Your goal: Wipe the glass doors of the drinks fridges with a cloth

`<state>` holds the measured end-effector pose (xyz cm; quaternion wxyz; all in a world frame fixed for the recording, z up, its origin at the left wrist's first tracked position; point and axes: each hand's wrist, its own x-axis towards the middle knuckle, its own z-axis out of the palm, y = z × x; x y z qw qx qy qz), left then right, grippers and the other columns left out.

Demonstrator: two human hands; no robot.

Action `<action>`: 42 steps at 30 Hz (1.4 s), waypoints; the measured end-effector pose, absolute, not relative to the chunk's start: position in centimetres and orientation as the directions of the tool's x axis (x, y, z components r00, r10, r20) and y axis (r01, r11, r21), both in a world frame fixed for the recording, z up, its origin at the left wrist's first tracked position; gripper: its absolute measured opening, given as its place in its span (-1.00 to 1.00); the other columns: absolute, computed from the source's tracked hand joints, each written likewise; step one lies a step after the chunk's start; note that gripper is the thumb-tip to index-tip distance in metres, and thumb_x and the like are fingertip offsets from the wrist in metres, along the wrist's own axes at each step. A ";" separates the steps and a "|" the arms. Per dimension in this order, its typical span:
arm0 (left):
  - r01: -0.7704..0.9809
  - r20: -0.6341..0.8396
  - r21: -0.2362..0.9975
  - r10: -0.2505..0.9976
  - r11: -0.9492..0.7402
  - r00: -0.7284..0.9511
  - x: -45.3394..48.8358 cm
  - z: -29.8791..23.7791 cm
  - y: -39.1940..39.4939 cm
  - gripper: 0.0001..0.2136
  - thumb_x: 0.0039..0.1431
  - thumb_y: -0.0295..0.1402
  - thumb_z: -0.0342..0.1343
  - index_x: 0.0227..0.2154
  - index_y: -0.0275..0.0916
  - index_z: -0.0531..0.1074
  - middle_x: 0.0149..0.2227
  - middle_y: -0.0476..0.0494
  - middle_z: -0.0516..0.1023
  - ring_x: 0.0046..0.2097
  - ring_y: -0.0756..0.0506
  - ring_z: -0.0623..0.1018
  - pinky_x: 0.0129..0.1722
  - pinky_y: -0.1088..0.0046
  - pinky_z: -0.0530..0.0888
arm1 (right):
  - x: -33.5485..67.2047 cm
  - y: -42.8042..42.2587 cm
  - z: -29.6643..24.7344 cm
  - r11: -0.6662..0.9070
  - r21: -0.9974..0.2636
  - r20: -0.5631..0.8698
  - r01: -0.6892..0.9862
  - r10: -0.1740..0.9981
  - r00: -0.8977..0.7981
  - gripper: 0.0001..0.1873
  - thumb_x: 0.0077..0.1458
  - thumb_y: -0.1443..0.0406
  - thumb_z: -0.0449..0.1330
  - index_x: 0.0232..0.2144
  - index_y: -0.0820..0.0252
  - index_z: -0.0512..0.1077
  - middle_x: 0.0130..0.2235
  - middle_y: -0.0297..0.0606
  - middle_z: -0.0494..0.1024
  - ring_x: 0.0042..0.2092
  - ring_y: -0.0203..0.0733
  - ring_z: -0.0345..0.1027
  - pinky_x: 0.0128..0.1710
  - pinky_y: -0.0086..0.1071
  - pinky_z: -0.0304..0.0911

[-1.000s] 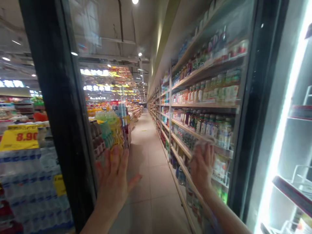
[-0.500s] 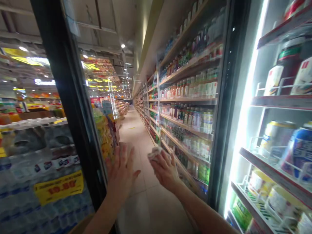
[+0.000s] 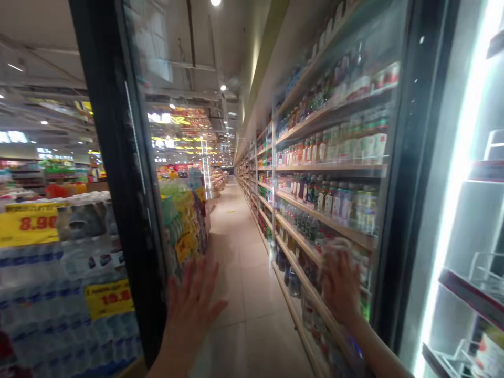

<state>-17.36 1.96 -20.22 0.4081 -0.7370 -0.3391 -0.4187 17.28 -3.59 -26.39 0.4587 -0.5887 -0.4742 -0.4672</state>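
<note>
A glass door with a black frame (image 3: 114, 157) stands in front of me, and the aisle shows through its pane. My left hand (image 3: 192, 299) lies with fingers spread against the lower left of the glass, close to the frame. On the right side of the pane is my right hand (image 3: 342, 289), blurred by motion. Its fingers press a crumpled whitish cloth (image 3: 335, 251) to the glass. Part of the cloth is hidden under the fingers.
To the right, a lit cooler with wire-fronted shelves (image 3: 472, 299) holds some packages. Stacked packs of bottled water (image 3: 71, 283) with yellow price signs (image 3: 110, 299) stand on the left. Long drink shelves (image 3: 331, 168) show through or in the glass, beside a tiled floor (image 3: 236, 262).
My right hand has slid the cloth to the right across the glass, away from my left hand. The left hand stays near the left frame. The view has turned leftward.
</note>
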 end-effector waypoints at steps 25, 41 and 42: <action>0.869 0.887 -0.244 0.262 -0.430 0.379 -15.8 -9.7 2.1 -0.05 -0.12 -0.23 0.30 0.28 -0.16 -0.15 0.33 -0.32 -0.17 0.33 -0.35 -0.10 0.22 -0.08 0.03 | 8.3 -0.6 -9.5 -0.061 -0.127 0.992 0.990 -0.036 0.125 -0.43 0.14 0.28 -0.03 0.22 0.13 0.12 0.30 -0.04 0.03 0.32 0.12 -0.22 0.19 0.13 -0.17; 0.897 0.899 -0.255 0.253 -0.361 0.357 -15.7 -10.2 1.6 -0.07 -0.21 -0.31 0.34 0.25 -0.21 0.00 0.32 -0.32 -0.10 0.32 -0.37 -0.07 0.16 -0.10 0.17 | 14.0 -2.4 -13.1 -0.112 -0.125 0.992 0.986 -0.025 0.122 -0.46 0.17 0.27 -0.03 0.21 0.06 0.14 0.26 -0.04 0.13 0.29 0.12 -0.09 0.15 0.16 -0.10; 0.902 0.899 -0.250 0.262 -0.353 0.351 -15.6 -10.2 1.6 -0.07 -0.22 -0.32 0.34 0.25 -0.22 0.00 0.32 -0.33 -0.11 0.32 -0.37 -0.07 0.16 -0.11 0.17 | 14.1 -2.4 -13.0 -0.125 -0.225 0.972 0.966 -0.098 0.214 -0.44 0.17 0.27 -0.05 0.23 0.11 0.09 0.28 0.01 0.08 0.29 0.16 -0.11 0.13 0.18 -0.08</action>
